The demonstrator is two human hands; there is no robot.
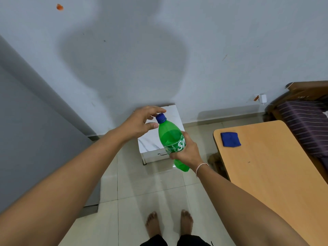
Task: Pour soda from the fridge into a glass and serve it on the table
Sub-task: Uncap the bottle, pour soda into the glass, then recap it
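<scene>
A green soda bottle (171,137) with a blue cap (161,118) is held in the air, tilted slightly left, about half full. My right hand (186,151) is wrapped around its lower body at the label. My left hand (142,122) hovers by the cap with fingers curled apart, thumb and forefinger close to it but not gripping. The grey fridge (26,139) stands at the left with its door shut. The wooden table (273,167) is at the right. No glass is in view.
A blue folded cloth (230,139) lies on the table's far corner. A small white marble-top stool (156,139) stands against the wall behind the bottle. A bed with a striped cover (305,125) is at the far right. My bare feet stand on the tiled floor (142,183).
</scene>
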